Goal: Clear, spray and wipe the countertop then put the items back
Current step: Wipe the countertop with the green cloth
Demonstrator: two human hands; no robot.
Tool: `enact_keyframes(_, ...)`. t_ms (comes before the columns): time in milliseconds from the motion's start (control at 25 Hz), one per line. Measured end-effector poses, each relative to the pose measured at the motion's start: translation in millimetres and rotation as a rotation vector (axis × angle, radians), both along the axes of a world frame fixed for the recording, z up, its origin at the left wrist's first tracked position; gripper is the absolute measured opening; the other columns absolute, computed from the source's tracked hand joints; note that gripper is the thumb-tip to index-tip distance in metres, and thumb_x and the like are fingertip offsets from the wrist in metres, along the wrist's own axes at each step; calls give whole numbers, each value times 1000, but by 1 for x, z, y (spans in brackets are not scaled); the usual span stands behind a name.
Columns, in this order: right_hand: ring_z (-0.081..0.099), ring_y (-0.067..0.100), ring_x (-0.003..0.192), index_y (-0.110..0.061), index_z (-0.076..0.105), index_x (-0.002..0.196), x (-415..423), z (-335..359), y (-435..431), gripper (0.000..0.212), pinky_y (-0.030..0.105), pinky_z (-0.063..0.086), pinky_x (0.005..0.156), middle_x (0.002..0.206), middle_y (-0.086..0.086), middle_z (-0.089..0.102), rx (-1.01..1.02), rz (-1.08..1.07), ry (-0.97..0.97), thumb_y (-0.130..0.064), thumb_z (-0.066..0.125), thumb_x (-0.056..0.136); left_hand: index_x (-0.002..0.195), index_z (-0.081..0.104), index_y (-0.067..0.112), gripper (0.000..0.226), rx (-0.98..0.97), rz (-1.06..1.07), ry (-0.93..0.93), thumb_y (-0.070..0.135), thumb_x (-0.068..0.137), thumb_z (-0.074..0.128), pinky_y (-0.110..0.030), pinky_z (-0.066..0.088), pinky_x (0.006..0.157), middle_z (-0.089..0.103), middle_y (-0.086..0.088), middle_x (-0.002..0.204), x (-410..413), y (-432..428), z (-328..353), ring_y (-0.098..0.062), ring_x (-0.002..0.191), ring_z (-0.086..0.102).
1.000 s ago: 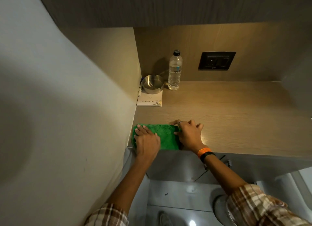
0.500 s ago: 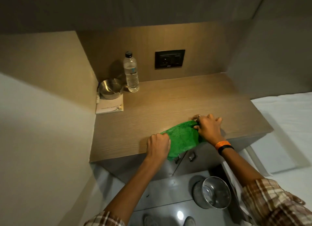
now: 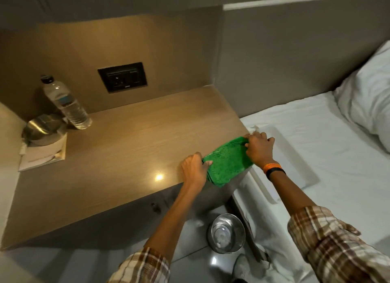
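Observation:
A folded green cloth (image 3: 229, 161) lies on the front right corner of the wooden countertop (image 3: 126, 135), partly hanging over the edge. My left hand (image 3: 193, 169) grips its left end and my right hand (image 3: 258, 148) grips its right end. At the back left of the countertop stand a clear water bottle (image 3: 65, 104) with a black cap, a steel bowl (image 3: 42, 128) and a white booklet (image 3: 43, 155) under the bowl.
A black socket plate (image 3: 122, 77) sits in the back wall. A bed with a white sheet (image 3: 316, 135) and a pillow (image 3: 367, 97) adjoins the counter on the right. A steel bin (image 3: 226, 232) stands on the floor below.
Both hands have slid the green cloth along the front edge from the left corner to the right corner. The view has swung right, bringing the bed in.

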State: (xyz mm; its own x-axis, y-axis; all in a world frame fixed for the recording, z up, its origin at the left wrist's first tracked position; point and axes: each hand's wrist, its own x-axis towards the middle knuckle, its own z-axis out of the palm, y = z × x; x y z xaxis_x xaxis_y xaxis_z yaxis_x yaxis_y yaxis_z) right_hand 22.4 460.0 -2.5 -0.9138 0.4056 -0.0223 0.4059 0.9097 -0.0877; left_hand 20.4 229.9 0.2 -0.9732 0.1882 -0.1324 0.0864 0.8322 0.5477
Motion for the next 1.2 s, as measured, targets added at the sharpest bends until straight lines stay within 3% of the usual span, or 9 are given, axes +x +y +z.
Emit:
enact_keyframes(120,50,44,119,0,63,121,3,-10,63,31,50,44,94,121,25,60,-212,-47,51,-2,52,93,108,66,10,35,17,2,12,41,94,67,-41,53,81,71,-8,99,3,72,-4,-27,94,66)
enact_keyframes(320,59,29,98,-11,59,99,29,-41,156,15,48,50,92,107,17,65,-1055,-366,68,-5,44,100,114,62,4,33,139,-27,5,33,97,62,-42,47,90,59,-14,114,-2,174,-9,-30,105,56)
enact_keyframes(480,59,25,104,-9,56,122,35,-59,210,25,37,48,88,121,12,64,-1228,-534,217,-8,42,102,115,56,8,28,224,-190,-26,32,101,56,-42,49,79,63,-14,102,2,244,-16,-30,97,57)
enact_keyframes(560,59,27,111,-11,53,128,35,-71,237,31,40,50,94,122,10,63,-1225,-567,254,-5,40,100,115,51,11,22,274,-213,-56,27,101,56,-37,47,70,66,-12,97,9,279,-30,-28,88,62)
enact_keyframes(680,60,31,109,-21,42,131,38,-98,274,39,48,52,100,119,14,63,-1196,-571,237,-1,36,98,113,51,11,16,341,-119,-108,17,100,58,-30,47,71,68,-10,98,16,318,-69,-26,89,63)
enact_keyframes(840,56,28,89,-28,29,119,45,-168,320,44,44,52,82,91,12,57,-1078,-554,164,9,28,95,109,57,1,15,432,74,-287,5,95,64,-11,41,65,66,-11,103,13,355,-155,-25,93,62)
enact_keyframes(960,53,29,88,-26,33,114,53,-226,348,46,36,47,70,96,14,53,-957,-487,-32,13,26,91,108,58,2,16,399,121,-409,3,94,66,-5,41,57,63,-7,102,18,376,-227,-31,100,64)
enact_keyframes(1080,55,33,94,-17,46,122,63,-260,360,46,38,45,75,113,19,56,-785,-350,-276,11,31,88,115,55,5,23,303,67,-457,-3,95,61,-20,53,73,61,-18,123,32,387,-271,-37,112,62)
enact_keyframes(1200,53,41,113,-12,52,130,71,-284,350,37,44,49,90,129,22,47,-537,-272,-281,-4,44,95,135,47,14,42,136,-106,-347,2,96,58,-40,49,100,38,-16,145,43,396,-296,-35,129,44)
